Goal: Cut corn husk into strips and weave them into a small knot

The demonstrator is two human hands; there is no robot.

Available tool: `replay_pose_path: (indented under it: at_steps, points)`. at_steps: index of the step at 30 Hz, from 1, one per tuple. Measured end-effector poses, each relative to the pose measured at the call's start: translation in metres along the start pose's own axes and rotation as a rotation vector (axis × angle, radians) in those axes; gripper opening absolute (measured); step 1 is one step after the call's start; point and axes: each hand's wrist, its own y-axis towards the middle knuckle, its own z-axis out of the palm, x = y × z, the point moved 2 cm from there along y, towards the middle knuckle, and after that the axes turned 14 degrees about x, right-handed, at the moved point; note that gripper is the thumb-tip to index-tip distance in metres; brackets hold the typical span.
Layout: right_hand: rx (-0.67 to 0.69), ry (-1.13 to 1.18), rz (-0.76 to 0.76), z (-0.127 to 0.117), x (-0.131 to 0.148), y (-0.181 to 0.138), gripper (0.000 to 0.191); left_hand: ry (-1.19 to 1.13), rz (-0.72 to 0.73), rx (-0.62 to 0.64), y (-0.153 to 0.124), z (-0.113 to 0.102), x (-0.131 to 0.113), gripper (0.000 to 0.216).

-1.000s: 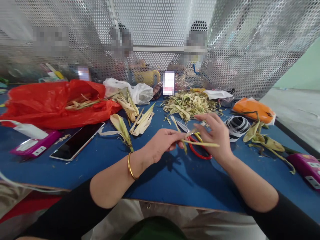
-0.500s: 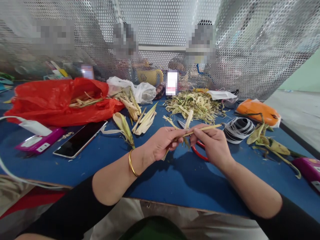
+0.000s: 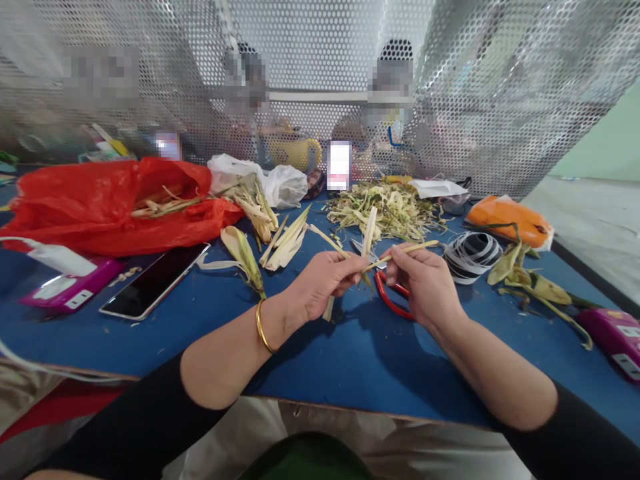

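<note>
Left hand [image 3: 335,277] and right hand [image 3: 425,277] were near each other but apart, raised over the blue table [image 3: 325,373], each with thumb and fingers pinched on plant strips. A thin strip [image 3: 423,246] ran from the left fingertips to the right ones and poked out beyond them. From the left hand a pale strip [image 3: 370,230] stood nearly upright, a slanting strip [image 3: 327,240] pointed away to the left, and a loose end [image 3: 329,309] hung below. A second earlier the right fingers had been spread and off the thin strip; half a second later they had pinched it close beside the left hand, and now they had drawn a little outward, baring a short stretch between. That seemed to mean the thin strip was being pulled snug against the crossing, with the left hand as the anchor; whether it was knotted there could not be told. Beneath, the scissors [image 3: 383,293] lay on the table, untouched as far as could be seen, with the shreds [image 3: 385,207] heaped farther back.
</note>
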Motion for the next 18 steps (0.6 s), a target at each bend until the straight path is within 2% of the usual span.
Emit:
replay_pose_path:
  at_steps: [2,5,6,8,9,10,12,14,16,18]
  points:
    - [0.009,-0.044,0.088,-0.005,0.001,0.002,0.035,-0.012,0.023,-0.010,0.000,-0.002,0.000,0.034]
    - [0.184,-0.183,0.291,-0.007,0.007,-0.001,0.049,0.006,0.048,-0.053,0.000,-0.005,0.000,0.038]
    - [0.272,-0.216,0.321,-0.006,0.010,-0.004,0.053,0.030,0.054,-0.072,0.000,-0.006,0.000,0.038]
    - [0.400,-0.210,0.259,-0.003,0.018,-0.009,0.054,0.086,0.064,-0.095,-0.001,-0.006,0.000,0.037]
    - [0.407,-0.183,0.186,-0.002,0.023,-0.011,0.052,0.108,0.068,-0.097,-0.001,-0.006,0.000,0.037]
    - [0.359,-0.167,0.098,-0.002,0.027,-0.011,0.048,0.125,0.072,-0.093,-0.001,-0.005,0.000,0.038]
    - [0.165,-0.243,-0.048,-0.006,0.030,-0.009,0.042,0.156,0.069,-0.080,-0.001,-0.002,-0.001,0.038]
    - [0.007,-0.436,-0.091,-0.010,0.027,-0.005,0.040,0.183,0.058,-0.072,-0.002,0.000,-0.001,0.036]
    - [0.071,-0.554,0.002,-0.011,0.019,-0.001,0.044,0.210,0.049,-0.073,-0.003,0.002,-0.001,0.033]
    - [0.214,-0.483,0.112,-0.008,0.010,0.001,0.045,0.244,0.041,-0.068,-0.004,0.003,0.000,0.033]
